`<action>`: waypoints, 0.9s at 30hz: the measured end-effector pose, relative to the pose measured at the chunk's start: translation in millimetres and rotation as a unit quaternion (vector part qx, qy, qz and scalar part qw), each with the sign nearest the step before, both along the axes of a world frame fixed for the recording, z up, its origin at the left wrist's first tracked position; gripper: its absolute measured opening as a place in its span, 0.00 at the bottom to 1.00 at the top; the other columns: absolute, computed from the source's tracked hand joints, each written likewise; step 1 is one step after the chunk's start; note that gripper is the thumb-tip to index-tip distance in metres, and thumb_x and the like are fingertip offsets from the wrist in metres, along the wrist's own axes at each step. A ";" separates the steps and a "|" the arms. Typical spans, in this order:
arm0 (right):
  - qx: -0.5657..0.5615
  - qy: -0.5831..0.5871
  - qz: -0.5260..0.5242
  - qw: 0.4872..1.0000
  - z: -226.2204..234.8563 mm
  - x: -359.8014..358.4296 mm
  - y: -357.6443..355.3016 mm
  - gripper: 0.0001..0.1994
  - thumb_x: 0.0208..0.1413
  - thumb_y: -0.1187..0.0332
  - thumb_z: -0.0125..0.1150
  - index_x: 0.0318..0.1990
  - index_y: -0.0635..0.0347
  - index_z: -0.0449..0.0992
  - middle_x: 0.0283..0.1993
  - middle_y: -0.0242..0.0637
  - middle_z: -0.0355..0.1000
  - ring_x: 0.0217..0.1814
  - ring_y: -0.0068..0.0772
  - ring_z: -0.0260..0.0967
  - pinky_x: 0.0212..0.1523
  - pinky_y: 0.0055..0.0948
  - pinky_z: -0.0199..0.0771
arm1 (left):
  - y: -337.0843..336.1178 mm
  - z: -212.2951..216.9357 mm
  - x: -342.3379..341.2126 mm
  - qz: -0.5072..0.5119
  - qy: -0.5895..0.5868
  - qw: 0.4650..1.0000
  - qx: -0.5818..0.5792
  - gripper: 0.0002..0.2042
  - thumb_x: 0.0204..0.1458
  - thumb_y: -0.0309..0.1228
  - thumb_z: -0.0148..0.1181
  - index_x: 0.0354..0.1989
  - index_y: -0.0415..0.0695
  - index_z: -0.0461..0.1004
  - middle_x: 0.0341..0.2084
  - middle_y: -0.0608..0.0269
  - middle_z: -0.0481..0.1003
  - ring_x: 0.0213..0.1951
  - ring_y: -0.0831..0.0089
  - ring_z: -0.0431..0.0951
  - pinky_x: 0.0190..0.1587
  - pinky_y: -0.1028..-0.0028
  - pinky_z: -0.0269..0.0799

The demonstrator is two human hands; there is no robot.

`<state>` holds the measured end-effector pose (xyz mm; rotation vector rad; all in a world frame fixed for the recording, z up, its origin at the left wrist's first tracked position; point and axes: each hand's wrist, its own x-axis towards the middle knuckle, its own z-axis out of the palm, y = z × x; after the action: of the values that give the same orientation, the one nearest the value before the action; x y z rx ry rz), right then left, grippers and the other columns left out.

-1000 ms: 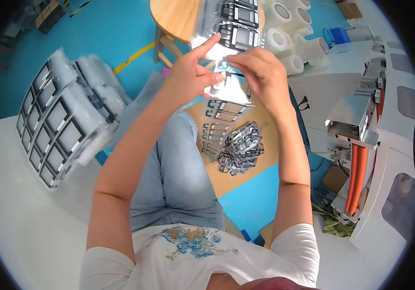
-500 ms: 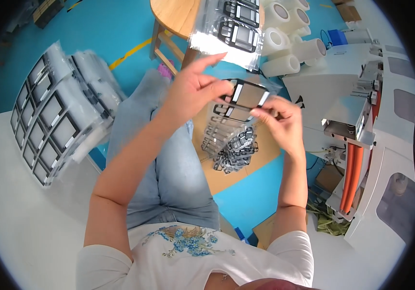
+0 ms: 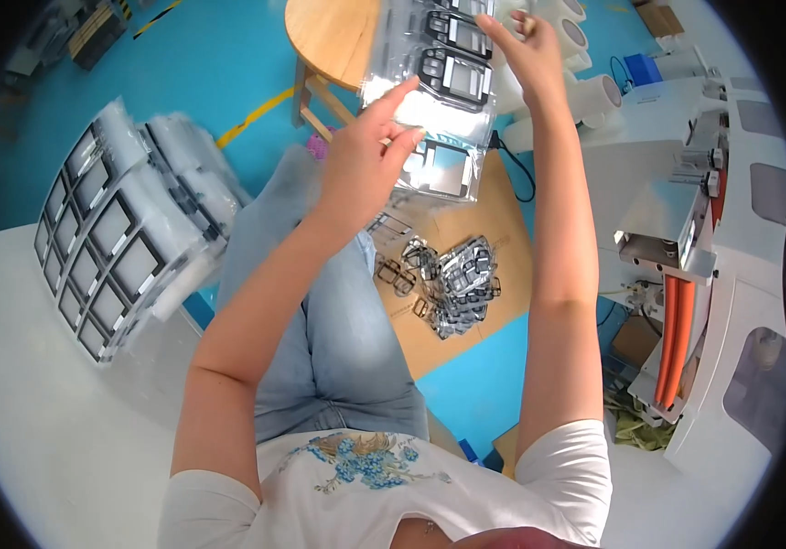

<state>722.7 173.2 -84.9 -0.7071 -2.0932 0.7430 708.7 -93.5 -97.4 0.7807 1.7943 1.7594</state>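
A clear plastic sheet (image 3: 402,55) carrying several black-framed panels (image 3: 455,78) lies over the stool, its near end hanging past the stool's edge. My left hand (image 3: 366,165) is at the sheet's left side with thumb and forefinger apart; the forefinger reaches onto the film. Over the far right of the sheet, my right hand (image 3: 530,59) has its thumb by an upper panel, apart from its curled fingers. Neither hand visibly holds anything. On the floor below, a pile of small black frames (image 3: 466,284) in clear film rests on cardboard (image 3: 512,206).
At my left, stacked sheets of black-framed panels (image 3: 105,229) lie on a white table (image 3: 9,366). Behind the round wooden stool (image 3: 333,41), the floor has yellow tape (image 3: 256,117). White film rolls (image 3: 594,99) and a white machine (image 3: 585,174) with orange tubes (image 3: 677,339) stand right.
The film-wrapped black-framed panel between my hands is gone from them. My right hand has moved up and away to the far part of the sheet; the left has shifted slightly down.
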 end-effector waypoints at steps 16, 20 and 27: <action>0.172 -0.109 0.276 0.939 35.3 88.4 -110.0 0.12 0.42 0.78 0.64 0.38 0.56 0.81 0.29 0.34 0.71 0.32 0.39 0.72 0.30 0.35 0.71 | -7.7 11.5 -15.1 -0.146 -0.171 0.975 -0.002 0.38 0.53 0.21 0.60 0.72 0.51 0.51 0.23 0.67 0.79 0.23 0.85 0.72 0.30 0.79 0.78; 0.288 -0.184 0.246 0.907 48.1 85.6 -120.3 0.11 0.41 0.75 0.58 0.34 0.56 0.81 0.28 0.34 0.71 0.33 0.40 0.73 0.31 0.37 0.72 | -11.2 16.1 -15.0 -0.150 -0.200 0.968 -0.006 0.38 0.54 0.24 0.60 0.73 0.53 0.50 0.26 0.67 0.79 0.26 0.87 0.73 0.30 0.81 0.76; -0.099 -0.224 0.077 0.966 57.8 165.4 -103.8 0.08 0.61 0.70 0.58 0.45 0.61 0.70 0.33 0.33 0.70 0.32 0.25 0.65 0.34 0.25 0.66 | -18.7 20.7 -9.5 -0.123 -0.098 0.987 0.006 0.36 0.54 0.22 0.59 0.72 0.50 0.52 0.25 0.65 0.79 0.27 0.86 0.73 0.31 0.81 0.76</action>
<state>888.1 69.3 -27.0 -0.8934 -2.5291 0.9586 699.2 -112.2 -76.7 0.7684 1.4913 1.6257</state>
